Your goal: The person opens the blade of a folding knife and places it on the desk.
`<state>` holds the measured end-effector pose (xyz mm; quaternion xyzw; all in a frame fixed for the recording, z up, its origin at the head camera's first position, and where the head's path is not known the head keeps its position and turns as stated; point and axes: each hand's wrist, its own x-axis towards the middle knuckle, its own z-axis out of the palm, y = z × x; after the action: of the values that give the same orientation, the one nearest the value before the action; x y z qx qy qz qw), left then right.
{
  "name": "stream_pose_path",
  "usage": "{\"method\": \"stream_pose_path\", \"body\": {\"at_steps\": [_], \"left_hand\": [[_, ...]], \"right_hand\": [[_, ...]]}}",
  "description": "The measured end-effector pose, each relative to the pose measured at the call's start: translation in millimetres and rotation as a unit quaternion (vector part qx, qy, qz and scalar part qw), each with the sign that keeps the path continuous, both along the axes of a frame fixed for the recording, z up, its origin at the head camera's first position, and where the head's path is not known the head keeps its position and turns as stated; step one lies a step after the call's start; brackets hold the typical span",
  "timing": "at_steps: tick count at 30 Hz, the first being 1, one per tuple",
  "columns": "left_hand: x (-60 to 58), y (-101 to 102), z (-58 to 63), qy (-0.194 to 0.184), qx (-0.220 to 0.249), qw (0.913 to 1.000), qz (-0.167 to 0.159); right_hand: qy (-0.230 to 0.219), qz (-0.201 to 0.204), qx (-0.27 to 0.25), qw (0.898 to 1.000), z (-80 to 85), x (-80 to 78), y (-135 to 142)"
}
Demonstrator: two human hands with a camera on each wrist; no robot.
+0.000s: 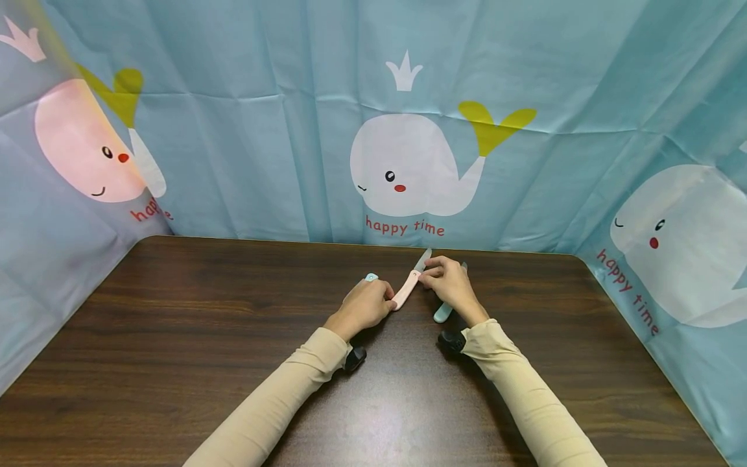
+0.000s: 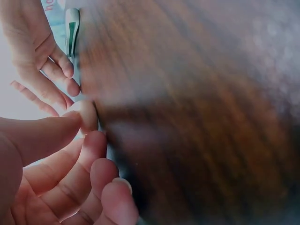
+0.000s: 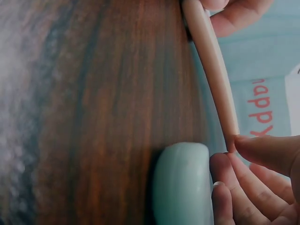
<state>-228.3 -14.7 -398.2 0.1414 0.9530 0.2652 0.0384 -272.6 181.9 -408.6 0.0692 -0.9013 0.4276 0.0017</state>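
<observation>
A pink-handled folding knife [image 1: 406, 290] lies slantwise between both hands, its pale blade [image 1: 424, 261] swung out toward the back edge. My left hand [image 1: 364, 306] pinches the near end of the handle between thumb and fingertips, seen close up in the left wrist view. At the other end of the handle, by the blade joint, my right hand [image 1: 452, 285] pinches with thumb and forefinger [image 3: 225, 164]. Beneath the right hand rests a mint-green folding knife [image 1: 443, 312], its middle hidden by that hand. Behind the left hand peeks a light blue piece [image 1: 371, 277], mostly covered.
The dark wood-grain table [image 1: 192, 337] runs back to a light blue curtain [image 1: 262, 162] printed with whales, which hangs along the rear and both sides. Black wrist devices [image 1: 451, 342] sit under both forearms, close over the tabletop.
</observation>
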Motion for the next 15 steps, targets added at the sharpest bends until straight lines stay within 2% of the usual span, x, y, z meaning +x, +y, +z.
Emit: {"method": "stream_pose_path", "body": {"at_steps": [6, 15], "left_hand": [[0.4, -2, -0.1, 0.002, 0.009, 0.9999, -0.007], [1.7, -11, 2.6, -0.015, 0.036, 0.9992, -0.009]], "right_hand": [[-0.002, 0.004, -0.009, 1.0, 0.5, 1.2, 0], [-0.001, 0.013, -0.015, 1.0, 1.7, 2.4, 0]]}}
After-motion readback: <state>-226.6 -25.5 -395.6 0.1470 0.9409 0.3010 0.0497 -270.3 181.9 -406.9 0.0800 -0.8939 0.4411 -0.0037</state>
